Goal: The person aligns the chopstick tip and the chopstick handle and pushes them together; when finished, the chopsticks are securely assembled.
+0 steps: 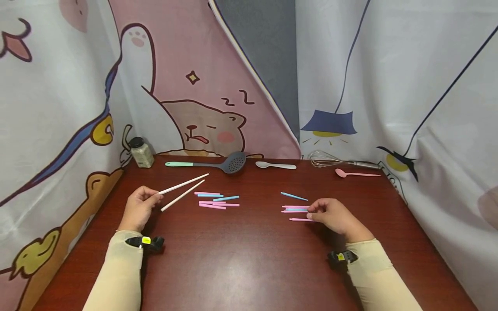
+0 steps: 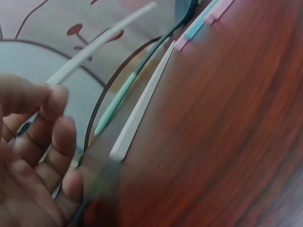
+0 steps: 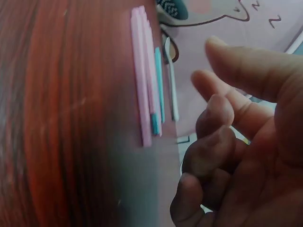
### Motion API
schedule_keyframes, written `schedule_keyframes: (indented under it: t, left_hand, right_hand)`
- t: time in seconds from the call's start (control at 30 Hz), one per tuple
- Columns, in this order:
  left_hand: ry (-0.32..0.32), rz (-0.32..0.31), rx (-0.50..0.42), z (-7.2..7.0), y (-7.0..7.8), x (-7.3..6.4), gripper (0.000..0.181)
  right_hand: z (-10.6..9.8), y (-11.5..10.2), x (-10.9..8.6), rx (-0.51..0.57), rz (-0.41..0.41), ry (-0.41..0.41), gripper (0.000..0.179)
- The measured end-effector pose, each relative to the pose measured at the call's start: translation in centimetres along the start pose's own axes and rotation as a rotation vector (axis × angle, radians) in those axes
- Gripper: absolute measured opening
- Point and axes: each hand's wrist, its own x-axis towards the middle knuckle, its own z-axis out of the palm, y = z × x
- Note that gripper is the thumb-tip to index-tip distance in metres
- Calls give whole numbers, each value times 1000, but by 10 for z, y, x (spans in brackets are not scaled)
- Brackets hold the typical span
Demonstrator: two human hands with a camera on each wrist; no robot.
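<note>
In the head view my left hand [image 1: 140, 209] pinches one white chopstick [image 1: 183, 184] by its near end, raised and pointing right. A second chopstick [image 1: 183, 195] lies on the table beside it; the left wrist view shows its taper. My right hand [image 1: 334, 216] hovers at the right ends of a loose group of thin pink and blue sticks, among them a front pink stick [image 1: 299, 220] and a rear blue stick [image 1: 294, 196]. In the right wrist view its thumb and index finger stand apart, with nothing between them.
More pink and blue sticks, including a pink stick [image 1: 212, 206], lie left of centre. Along the back are a jar [image 1: 142, 153], a slotted skimmer [image 1: 233, 163], a white spoon [image 1: 276, 165], a whisk [image 1: 327, 160] and a pink spoon [image 1: 358, 174]. Printed curtains border the table.
</note>
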Motion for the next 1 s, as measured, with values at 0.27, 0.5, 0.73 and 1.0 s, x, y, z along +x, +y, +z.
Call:
schedule_keyframes:
  t: [0.27, 0.5, 0.73, 1.0]
  left_hand:
    - [23, 15, 190, -13, -4, 2, 12]
    - [12, 37, 448, -18, -5, 2, 14]
    - [30, 9, 450, -16, -4, 1, 15]
    - [-64, 20, 622, -13, -6, 2, 12]
  right_hand:
    - [1, 14, 2, -61, 34, -54, 16]
    - [2, 18, 2, -67, 39, -77, 16]
    - [7, 19, 3, -70, 30, -68, 16]
    - [9, 17, 3, -77, 8, -62, 12]
